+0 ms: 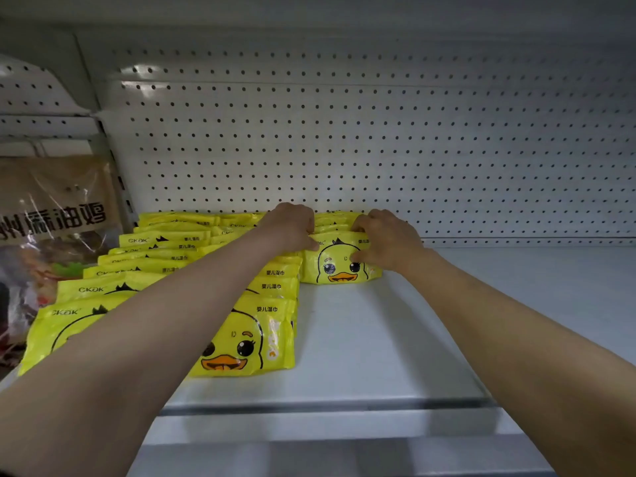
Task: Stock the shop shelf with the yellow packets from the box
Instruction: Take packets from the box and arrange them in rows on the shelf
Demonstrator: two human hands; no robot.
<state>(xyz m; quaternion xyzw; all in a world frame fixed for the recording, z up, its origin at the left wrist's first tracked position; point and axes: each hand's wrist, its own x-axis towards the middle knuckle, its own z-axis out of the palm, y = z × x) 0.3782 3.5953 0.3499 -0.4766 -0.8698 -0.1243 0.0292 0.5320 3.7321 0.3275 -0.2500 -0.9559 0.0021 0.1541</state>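
Note:
Yellow duck-face packets stand in rows on the white shelf (395, 339). Two full rows fill the left part, their front packet (254, 339) facing me. A short third row starts at the back, near the pegboard; its front packet (339, 265) stands upright. My left hand (292, 228) grips the top left edge of that short row, fingers curled over the packet tops. My right hand (385, 239) grips its top right edge, thumb on the front packet's face. The box is not in view.
A white pegboard back wall (378, 139) closes the shelf behind. At the far left lies a brown clear-windowed food bag (51, 228) in the neighbouring bay. To the right of the packets is bare shelf surface. The shelf's front lip (327, 407) runs below my forearms.

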